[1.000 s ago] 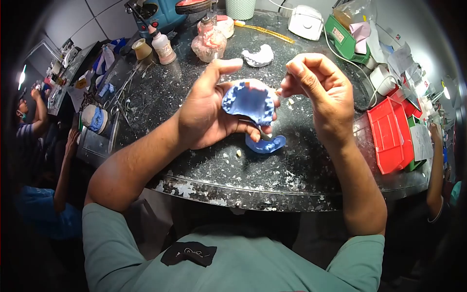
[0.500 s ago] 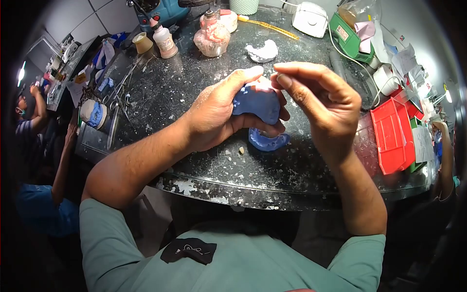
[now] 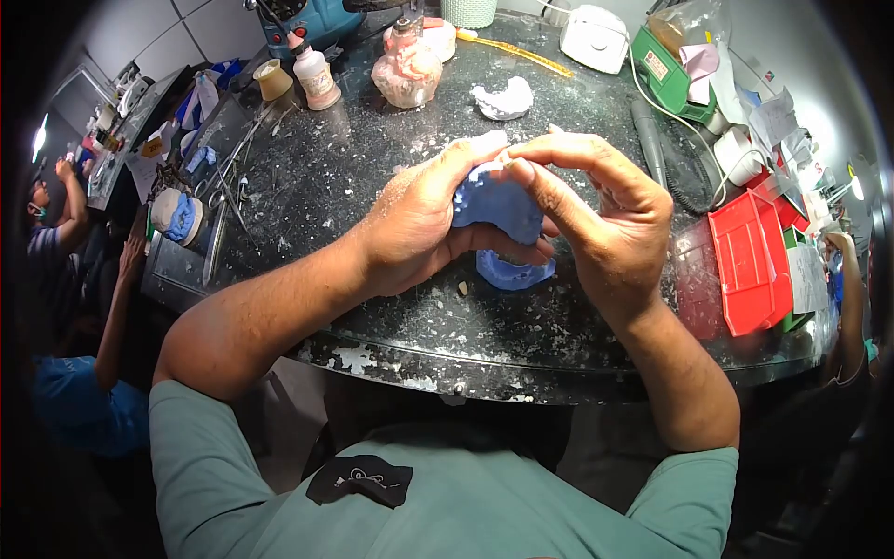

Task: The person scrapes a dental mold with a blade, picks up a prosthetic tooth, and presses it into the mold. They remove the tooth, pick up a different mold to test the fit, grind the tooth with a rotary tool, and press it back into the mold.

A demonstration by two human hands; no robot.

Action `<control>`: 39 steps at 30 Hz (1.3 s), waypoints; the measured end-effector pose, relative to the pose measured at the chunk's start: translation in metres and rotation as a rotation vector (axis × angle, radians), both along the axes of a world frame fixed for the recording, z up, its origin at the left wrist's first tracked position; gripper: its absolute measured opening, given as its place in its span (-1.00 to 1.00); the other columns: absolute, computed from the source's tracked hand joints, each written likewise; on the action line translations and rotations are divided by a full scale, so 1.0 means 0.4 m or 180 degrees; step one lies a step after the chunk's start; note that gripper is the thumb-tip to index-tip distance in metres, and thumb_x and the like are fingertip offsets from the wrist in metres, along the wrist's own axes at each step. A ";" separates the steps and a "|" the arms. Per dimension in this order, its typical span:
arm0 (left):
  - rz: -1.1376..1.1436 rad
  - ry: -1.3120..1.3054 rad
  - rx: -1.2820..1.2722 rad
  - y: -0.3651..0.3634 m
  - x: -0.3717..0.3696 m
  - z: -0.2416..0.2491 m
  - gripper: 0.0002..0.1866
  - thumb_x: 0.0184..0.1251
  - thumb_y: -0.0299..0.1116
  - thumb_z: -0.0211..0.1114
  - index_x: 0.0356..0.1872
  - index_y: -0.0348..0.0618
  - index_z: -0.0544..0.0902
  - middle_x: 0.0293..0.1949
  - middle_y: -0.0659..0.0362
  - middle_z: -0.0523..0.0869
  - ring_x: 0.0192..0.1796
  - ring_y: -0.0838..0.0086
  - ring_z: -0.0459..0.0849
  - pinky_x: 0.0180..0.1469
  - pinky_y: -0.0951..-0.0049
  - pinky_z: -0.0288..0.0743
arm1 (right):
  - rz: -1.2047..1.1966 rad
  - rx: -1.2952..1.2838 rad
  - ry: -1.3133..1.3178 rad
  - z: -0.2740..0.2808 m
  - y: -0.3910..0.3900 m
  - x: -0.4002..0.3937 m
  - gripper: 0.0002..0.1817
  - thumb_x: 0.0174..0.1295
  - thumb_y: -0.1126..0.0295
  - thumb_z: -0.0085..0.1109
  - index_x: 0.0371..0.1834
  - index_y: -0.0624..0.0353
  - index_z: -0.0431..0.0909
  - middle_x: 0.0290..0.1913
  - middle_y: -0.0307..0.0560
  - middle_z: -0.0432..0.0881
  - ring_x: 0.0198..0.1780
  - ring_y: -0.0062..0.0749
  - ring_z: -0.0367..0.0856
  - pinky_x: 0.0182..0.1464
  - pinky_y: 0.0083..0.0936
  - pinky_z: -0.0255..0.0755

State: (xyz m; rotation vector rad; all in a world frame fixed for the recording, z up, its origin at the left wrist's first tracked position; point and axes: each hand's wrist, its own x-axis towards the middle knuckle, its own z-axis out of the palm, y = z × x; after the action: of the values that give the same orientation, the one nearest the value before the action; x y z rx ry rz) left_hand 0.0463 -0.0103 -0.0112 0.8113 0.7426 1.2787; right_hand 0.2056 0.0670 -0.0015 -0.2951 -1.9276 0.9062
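My left hand (image 3: 419, 210) is wrapped round a blue moulded piece (image 3: 498, 207), thumb at its top edge and fingers beneath it. The thumb and forefinger of my right hand (image 3: 610, 210) are pinched together at the top of this piece, by a small pale bit; whether they hold it is too small to tell. Below the hands, a second blue curved piece (image 3: 515, 272) lies on the dark table. Just left of it sits a small cream-coloured bit (image 3: 463, 289).
Beyond my hands stand a white curved cast (image 3: 504, 100), a pink-crusted jar (image 3: 407, 76) and a bottle (image 3: 316, 79). At right are a red tray (image 3: 750, 265) and a corded handpiece (image 3: 649, 140). Metal tools and a blue-white cast (image 3: 177, 218) lie left. Other people sit both sides.
My right hand has moved slightly left and down, its fingertips now against the top of the blue piece. My left hand and the piece have shifted slightly right.
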 end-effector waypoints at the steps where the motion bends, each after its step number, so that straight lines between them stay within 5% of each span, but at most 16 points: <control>1: -0.0023 -0.0008 -0.0008 0.000 0.000 -0.001 -0.40 0.62 0.01 -0.29 0.14 -0.38 0.49 -0.05 -0.15 0.69 -0.05 0.06 0.75 0.09 0.10 0.66 | 0.0003 0.0003 0.0000 0.002 0.000 -0.001 -0.86 0.16 0.53 0.39 -0.21 0.24 0.74 -0.24 -0.12 0.74 -0.17 -0.53 0.68 -0.08 -0.58 0.52; 33: -0.0070 0.0154 0.0094 -0.019 0.007 0.015 -0.41 0.64 0.00 -0.29 0.33 -0.32 0.34 0.06 -0.15 0.64 0.05 0.04 0.71 0.13 -0.04 0.64 | 0.0768 -0.1285 0.0000 0.015 -0.003 0.016 -0.80 0.25 0.55 0.33 -0.08 0.35 0.69 -0.19 -0.08 0.75 -0.10 -0.48 0.73 0.02 -0.57 0.59; 39: -0.0093 -0.0024 -0.0017 -0.018 0.003 0.014 -0.42 0.64 0.00 -0.28 0.30 -0.32 0.37 0.07 -0.13 0.63 0.09 0.06 0.69 0.14 -0.08 0.63 | 0.0610 -0.0563 -0.0028 0.006 0.012 0.015 -0.83 0.19 0.56 0.37 -0.16 0.33 0.73 -0.22 -0.09 0.76 -0.13 -0.51 0.71 -0.03 -0.60 0.55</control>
State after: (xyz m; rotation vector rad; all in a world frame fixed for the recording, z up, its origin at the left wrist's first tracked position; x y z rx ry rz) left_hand 0.0476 -0.0176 -0.0055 0.8098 0.7253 1.2524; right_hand 0.2117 0.0719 0.0008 -0.2203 -1.9103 1.2069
